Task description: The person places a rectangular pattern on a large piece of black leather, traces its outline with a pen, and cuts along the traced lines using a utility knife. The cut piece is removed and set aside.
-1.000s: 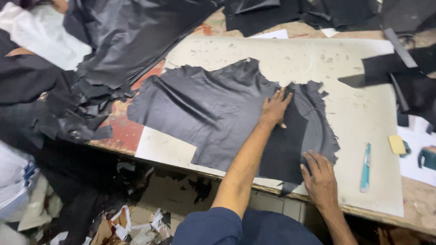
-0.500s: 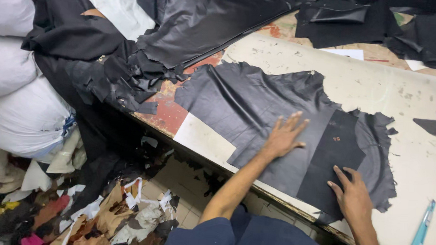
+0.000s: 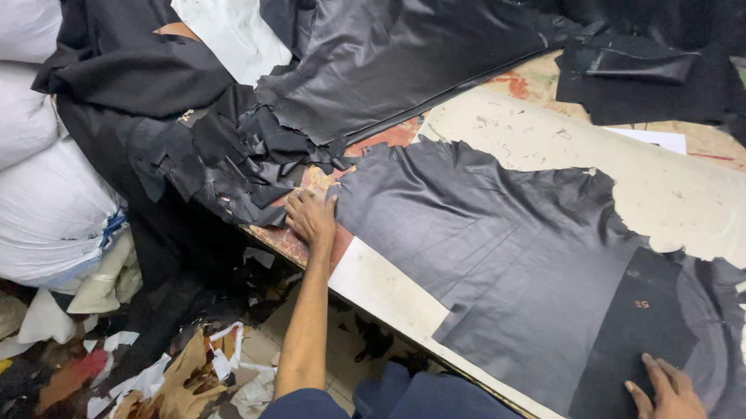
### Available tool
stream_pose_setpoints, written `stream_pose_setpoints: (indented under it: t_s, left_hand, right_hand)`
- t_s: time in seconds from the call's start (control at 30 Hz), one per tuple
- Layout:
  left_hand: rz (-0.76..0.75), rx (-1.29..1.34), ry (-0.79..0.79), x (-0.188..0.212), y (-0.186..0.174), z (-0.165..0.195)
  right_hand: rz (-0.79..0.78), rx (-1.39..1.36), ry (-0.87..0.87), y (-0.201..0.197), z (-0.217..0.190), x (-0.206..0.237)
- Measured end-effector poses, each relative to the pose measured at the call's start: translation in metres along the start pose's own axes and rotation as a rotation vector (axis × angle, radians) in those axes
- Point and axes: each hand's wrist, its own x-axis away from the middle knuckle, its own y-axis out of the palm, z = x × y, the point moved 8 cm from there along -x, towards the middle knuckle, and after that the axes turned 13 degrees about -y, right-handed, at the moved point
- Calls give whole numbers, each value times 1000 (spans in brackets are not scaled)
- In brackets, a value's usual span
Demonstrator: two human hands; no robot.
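A large dark grey leather hide [image 3: 504, 255] lies spread flat on the worn table [image 3: 688, 196]. A black rectangular pattern piece [image 3: 641, 334] rests on its right part. My left hand [image 3: 311, 218] lies flat, fingers apart, on the table's left edge, touching the hide's left tip and a heap of black leather scraps [image 3: 226, 159]. My right hand [image 3: 672, 406] presses down with spread fingers on the pattern piece's lower corner, at the bottom right of the view. Neither hand grips anything.
More black leather sheets [image 3: 412, 46] are piled at the table's back. White stuffed sacks [image 3: 35, 181] stand at the left. Paper and leather offcuts [image 3: 177, 376] litter the floor below the table edge. A white sheet [image 3: 648, 138] lies at the back right.
My left hand has slid from the hide's middle to its far left tip beside the scraps. The right hand stays on the pattern piece. The view has swung left.
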Motion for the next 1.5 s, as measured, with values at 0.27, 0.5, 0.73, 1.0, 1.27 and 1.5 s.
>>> stream_pose_setpoints:
  t_s: [0.27, 0.5, 0.73, 1.0, 1.27, 1.5]
  left_hand:
    - [30, 170, 354, -4, 9, 17]
    - [21, 217, 384, -36, 34, -17]
    - [-98, 166, 264, -21, 28, 1]
    - [-131, 58, 303, -2, 30, 30]
    - [-58, 153, 376, -14, 60, 16]
    - [13, 217, 429, -11, 72, 0]
  right_hand:
    - [197, -115, -250, -31, -155, -71]
    - [50, -133, -424, -12, -304, -182]
    - [-381, -661, -1036, 1, -431, -143]
    - [-327, -627, -825, -8, -339, -157]
    - [-99, -35, -900, 7, -207, -235]
    - [103, -92, -362, -21, -142, -293]
